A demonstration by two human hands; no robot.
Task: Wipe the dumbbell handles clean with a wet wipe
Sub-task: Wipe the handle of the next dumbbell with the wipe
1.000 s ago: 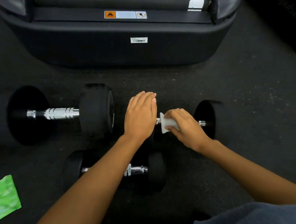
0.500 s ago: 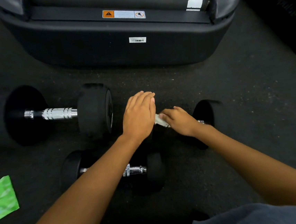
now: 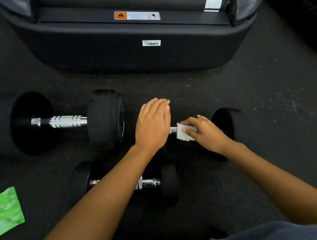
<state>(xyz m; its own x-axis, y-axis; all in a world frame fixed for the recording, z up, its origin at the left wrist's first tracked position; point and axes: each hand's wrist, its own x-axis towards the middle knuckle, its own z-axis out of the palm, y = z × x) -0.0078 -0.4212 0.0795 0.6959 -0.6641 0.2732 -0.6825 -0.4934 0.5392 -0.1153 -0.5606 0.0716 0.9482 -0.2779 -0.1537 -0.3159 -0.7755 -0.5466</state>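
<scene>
**Wiping the Far-Right Dumbbell's Handle**

Head view: the left hand (image 3: 153, 125), fingers straight and together, steadies the dumbbell (image 3: 226, 125) on the floor (image 3: 268, 99). The right hand (image 3: 205, 132) pinches the wet wipe (image 3: 182, 133) against the handle (image 3: 173, 129). Wrapping the wipe fully round and stroking the whole bar would likely clean best.

dumbbell 1 (image 3: 66, 121): left | dumbbell 2 (image 3: 226, 125): right of 1 | dumbbell 3 (image 3: 169, 182): in front | treadmill (image 3: 138, 60): behind all | packet (image 3: 4, 214): front-left
</scene>
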